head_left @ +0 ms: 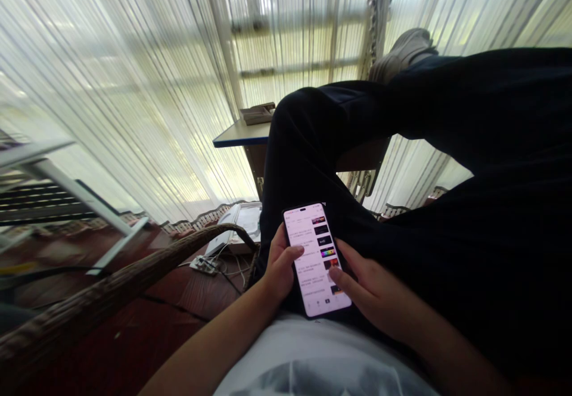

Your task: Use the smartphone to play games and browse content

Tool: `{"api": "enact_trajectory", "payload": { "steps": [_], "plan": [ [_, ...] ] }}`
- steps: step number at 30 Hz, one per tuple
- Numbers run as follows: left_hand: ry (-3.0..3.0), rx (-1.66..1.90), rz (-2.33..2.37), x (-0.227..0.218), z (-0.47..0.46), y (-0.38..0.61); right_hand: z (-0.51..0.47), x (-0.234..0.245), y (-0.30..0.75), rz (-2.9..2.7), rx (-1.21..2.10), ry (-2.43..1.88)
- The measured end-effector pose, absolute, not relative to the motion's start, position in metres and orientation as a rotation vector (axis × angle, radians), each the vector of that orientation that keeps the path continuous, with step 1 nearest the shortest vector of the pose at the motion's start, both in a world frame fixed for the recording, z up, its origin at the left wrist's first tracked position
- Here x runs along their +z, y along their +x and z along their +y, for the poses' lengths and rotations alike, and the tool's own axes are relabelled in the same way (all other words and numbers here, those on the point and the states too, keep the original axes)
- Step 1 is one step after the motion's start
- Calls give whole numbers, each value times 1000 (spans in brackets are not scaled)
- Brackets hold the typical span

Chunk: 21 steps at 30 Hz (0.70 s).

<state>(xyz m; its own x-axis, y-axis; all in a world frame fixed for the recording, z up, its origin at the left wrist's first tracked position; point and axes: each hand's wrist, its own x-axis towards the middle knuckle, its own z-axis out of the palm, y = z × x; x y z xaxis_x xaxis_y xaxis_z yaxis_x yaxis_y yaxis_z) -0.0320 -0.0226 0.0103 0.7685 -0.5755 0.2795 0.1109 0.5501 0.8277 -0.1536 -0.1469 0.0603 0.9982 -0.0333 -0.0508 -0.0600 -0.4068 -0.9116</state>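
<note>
A smartphone [308,271] is held upright over my lap, its lit screen showing a list of text lines with small pictures down the right side. My left hand [282,265] grips its left edge, thumb lying over the screen and fingers hidden behind. From the right, my right hand [364,280] wraps the other edge; its thumb rests on the lower part of the screen near the small pictures. Dark trousers [308,152] cover my bent legs, one crossed over, and a pale shoe [404,50] shows at the far end.
Sheer striped curtains [147,74] hang in front. A small table [241,134] with a grey object [258,114] stands behind my knee. On the left are a woven armrest [179,244], a power strip [204,264] with cables, an open white box [245,223] and a white metal frame [89,187].
</note>
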Motion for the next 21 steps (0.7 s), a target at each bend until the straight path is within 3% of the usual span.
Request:
{"api": "enact_trajectory", "payload": {
  "steps": [21],
  "plan": [
    [950, -386, -532, 8, -26, -31, -145, 74, -155, 68, 55, -1994]
  ]
}}
